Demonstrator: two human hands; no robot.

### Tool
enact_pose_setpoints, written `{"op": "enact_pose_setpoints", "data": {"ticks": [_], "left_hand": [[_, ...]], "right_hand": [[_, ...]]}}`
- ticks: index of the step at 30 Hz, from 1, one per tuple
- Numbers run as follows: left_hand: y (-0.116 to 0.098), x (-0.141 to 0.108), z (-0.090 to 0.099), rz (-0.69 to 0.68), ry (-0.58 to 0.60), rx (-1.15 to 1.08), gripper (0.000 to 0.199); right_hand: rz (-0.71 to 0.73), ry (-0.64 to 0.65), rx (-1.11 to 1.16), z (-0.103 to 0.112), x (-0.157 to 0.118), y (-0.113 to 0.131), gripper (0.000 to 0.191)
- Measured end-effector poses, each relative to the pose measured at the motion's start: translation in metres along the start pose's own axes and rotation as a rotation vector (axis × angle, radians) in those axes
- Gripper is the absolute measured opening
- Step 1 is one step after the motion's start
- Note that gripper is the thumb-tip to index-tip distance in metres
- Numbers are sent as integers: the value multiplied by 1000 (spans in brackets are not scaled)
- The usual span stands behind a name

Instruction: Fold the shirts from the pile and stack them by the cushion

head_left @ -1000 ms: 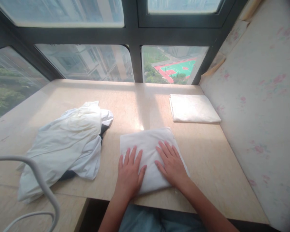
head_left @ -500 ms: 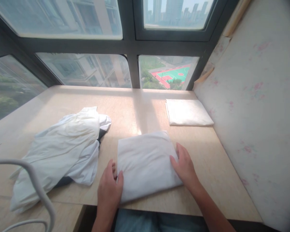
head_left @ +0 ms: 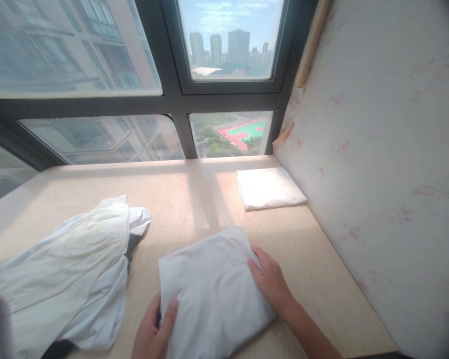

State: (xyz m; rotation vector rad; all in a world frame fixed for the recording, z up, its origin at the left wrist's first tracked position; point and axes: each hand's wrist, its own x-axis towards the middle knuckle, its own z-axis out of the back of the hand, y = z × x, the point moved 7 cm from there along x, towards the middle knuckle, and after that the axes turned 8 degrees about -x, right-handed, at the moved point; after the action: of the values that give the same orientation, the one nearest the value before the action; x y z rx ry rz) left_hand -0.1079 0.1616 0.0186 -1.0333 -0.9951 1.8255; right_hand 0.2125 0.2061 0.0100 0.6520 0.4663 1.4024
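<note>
Both hands grip a folded white garment (head_left: 213,289) at its two sides, just in front of me on the wooden surface. My left hand (head_left: 157,321) has its thumb on top of the left edge, with the fingers tucked underneath. On the right edge, my right hand (head_left: 269,279) pinches the cloth, thumb above and fingers partly hidden below. The garment looks slightly raised and tilted, though its underside is hidden. A second folded white cloth (head_left: 271,188) lies flat at the back right. To the left, loose white clothes (head_left: 71,269) are heaped with dark fabric beneath.
The pale wooden surface (head_left: 168,199) runs back to a dark-framed window (head_left: 179,107). A wall with flowered paper (head_left: 359,199) bounds the right side. At the lower left edge, a grey curved tube (head_left: 0,319) sticks into view.
My hands have closed on the folded garment's sides, and it now looks lifted and turned a little. The view has tilted up and shifted right, showing more sky through the window.
</note>
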Motion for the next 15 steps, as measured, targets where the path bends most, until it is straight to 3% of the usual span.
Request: {"op": "enact_pose_setpoints", "data": {"ticks": [3, 5, 8, 12, 15], "left_hand": [[-26, 7, -22, -66, 49, -100, 62], [-51, 17, -46, -120, 107, -169, 59], [-106, 41, -94, -233, 233, -296, 51], [-194, 87, -165, -422, 377, -422, 48], [-236, 122, -216, -468, 441, -373, 46]], "right_hand": [[22, -91, 36, 24, 12, -2, 36], [31, -158, 24, 53, 28, -4, 36], [53, -290, -33, 116, 63, -4, 36], [50, -439, -182, 206, 130, -3, 37], [3, -423, -360, 239, 185, -12, 34]]}}
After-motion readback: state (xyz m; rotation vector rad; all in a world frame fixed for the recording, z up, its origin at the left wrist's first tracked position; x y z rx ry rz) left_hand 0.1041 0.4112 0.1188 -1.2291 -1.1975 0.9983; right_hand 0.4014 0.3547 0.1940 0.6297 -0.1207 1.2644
